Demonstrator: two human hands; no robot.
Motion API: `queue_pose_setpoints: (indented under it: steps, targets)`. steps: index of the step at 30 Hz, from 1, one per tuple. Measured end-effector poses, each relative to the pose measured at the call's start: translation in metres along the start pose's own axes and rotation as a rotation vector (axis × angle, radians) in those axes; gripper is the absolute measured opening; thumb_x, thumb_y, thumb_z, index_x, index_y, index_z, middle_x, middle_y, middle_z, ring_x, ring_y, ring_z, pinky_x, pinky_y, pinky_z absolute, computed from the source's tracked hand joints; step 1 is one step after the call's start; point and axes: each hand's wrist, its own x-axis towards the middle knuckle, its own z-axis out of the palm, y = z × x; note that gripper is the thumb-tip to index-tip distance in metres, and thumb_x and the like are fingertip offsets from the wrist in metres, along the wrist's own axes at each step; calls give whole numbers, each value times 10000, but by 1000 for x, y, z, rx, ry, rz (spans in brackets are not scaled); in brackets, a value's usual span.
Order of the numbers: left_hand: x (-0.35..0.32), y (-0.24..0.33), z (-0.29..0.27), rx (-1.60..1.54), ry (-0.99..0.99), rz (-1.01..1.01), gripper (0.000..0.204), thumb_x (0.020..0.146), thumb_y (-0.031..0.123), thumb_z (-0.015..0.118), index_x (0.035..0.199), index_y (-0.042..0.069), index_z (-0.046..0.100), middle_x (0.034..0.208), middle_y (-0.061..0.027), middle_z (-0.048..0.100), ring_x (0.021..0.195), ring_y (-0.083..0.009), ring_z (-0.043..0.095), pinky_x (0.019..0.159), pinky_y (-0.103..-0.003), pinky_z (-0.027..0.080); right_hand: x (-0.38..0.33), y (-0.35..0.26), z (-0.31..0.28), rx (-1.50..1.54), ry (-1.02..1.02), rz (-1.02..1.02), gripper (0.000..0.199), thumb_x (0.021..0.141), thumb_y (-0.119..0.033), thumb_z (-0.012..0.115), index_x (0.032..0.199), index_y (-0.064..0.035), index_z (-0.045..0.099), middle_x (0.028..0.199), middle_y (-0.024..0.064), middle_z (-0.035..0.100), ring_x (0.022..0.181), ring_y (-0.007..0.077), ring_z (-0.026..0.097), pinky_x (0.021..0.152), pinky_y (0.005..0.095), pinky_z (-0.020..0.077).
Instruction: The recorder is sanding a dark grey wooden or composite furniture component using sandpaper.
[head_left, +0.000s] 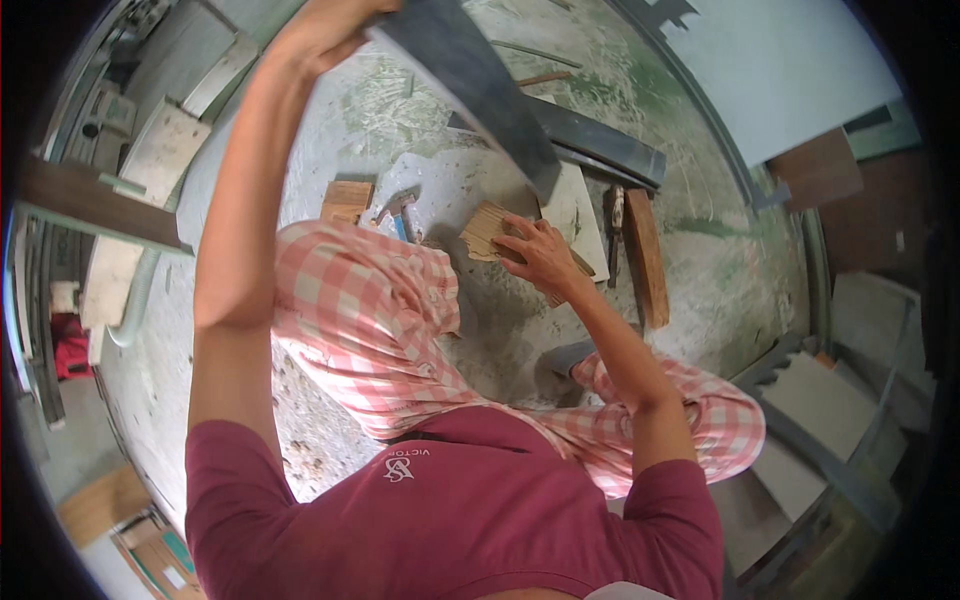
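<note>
Outstretched left hand [328,32] grips grey panel [480,90]; right hand [547,256] touches wood [484,228].

Grey floor [715,285] — scuffed, green-stained, brightly lit

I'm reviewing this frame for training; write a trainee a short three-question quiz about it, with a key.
1. Which hand holds the dark grey strip in the air?
2. True or false: the right hand holds that strip too.
3. Which lies to the right of the right hand? A: small wooden block; B: long brown beam; C: left knee.

Key:
1. The left hand.
2. False; it is on a ridged wooden piece.
3. B.
</note>
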Motion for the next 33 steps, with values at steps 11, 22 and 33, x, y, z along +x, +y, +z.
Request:
queue_pose_setpoints:
  steps: [11,22,33]
  targets:
    - [-35,-46,-19,183,70,14,399,750,7,434,1123,48,570,936,10,593,816,-83,503,834,-216,359,-21,80,3,385,-730,261,405,783,-393,550,1093,-142,622,1083,104,606,977,301,566,866,368,432]
    - [-52,-35,2,252,84,10,346,763,-4,439,1066,58,595,914,40,573,824,-63,486,793,-207,361,57,-5,-138,600,480,120,496,857,-346,515,1250,-46,465,1241,187,473,1157,294,442,967,354,343]
    - [-48,-29,16,250,94,63,347,778,-19,428,1084,38,580,941,20,585,828,-61,502,773,-200,380,122,-99,-109,629,726,105,435,799,-349,547,1205,-196,524,1260,172,425,1020,392,491,866,435,420]
